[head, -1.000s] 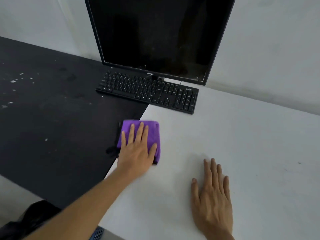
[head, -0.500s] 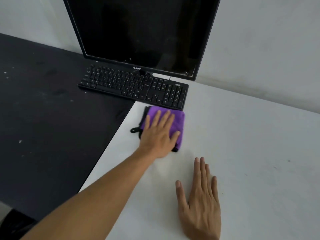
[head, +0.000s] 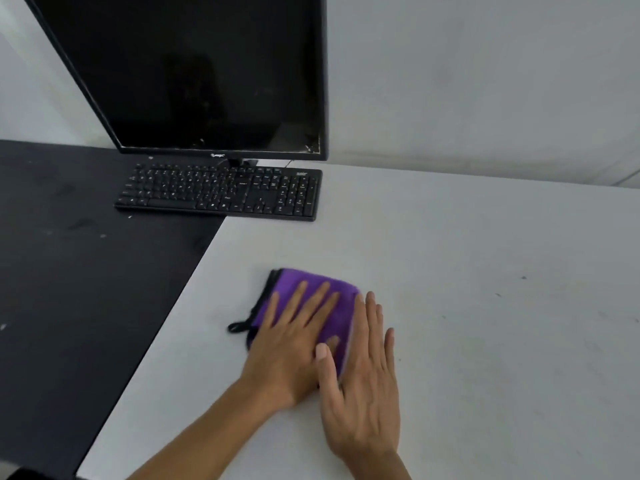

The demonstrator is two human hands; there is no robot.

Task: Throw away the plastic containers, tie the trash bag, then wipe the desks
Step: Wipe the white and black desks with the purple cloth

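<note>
A folded purple cloth point(head: 298, 284) with a black edge and loop lies on the white desk point(head: 485, 271). My left hand point(head: 294, 348) presses flat on the cloth, fingers spread, palm down. My right hand point(head: 363, 382) lies flat on the desk just right of the cloth, its thumb overlapping the cloth's near right edge and touching my left hand. To the left the black desk point(head: 69, 289) joins the white one and shows small pale specks. No plastic containers or trash bag are in view.
A black keyboard point(head: 221, 194) straddles both desks at the back, under a dark monitor point(head: 194, 71). A pale wall runs behind. The white desk stretches to the right with a few tiny dark specks point(head: 523, 278).
My left hand has slid the cloth from near the keyboard back toward me and to the right, until it meets my right hand. The right hand has stayed flat on the desk.
</note>
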